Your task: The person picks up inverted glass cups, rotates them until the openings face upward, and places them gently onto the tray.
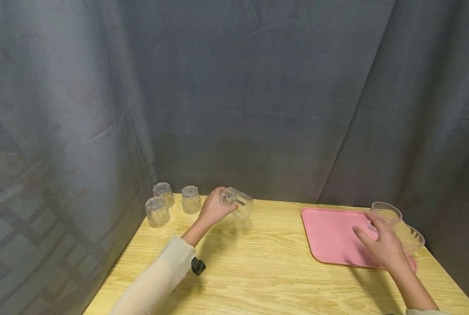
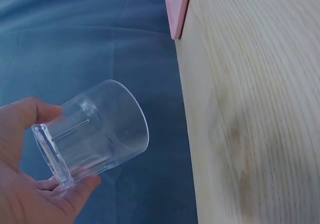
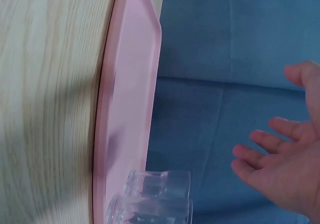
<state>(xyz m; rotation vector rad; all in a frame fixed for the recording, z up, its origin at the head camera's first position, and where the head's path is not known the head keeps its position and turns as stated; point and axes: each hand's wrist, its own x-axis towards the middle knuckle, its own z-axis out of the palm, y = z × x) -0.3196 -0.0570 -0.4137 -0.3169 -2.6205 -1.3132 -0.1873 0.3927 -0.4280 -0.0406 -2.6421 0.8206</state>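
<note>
My left hand grips a clear glass by its base end, thumb on one side and fingers on the other. The glass is tilted on its side above the table, its mouth towards the right in the head view. Over the pink tray, my right hand is held with fingers spread and nothing in it. Two clear glasses stand mouth up at the tray's right end, partly hidden behind the right hand in the head view.
At the table's back left, three clear glasses stand upside down: one glass in front, another glass behind it and a third glass to their right. A grey curtain hangs right behind the wooden table.
</note>
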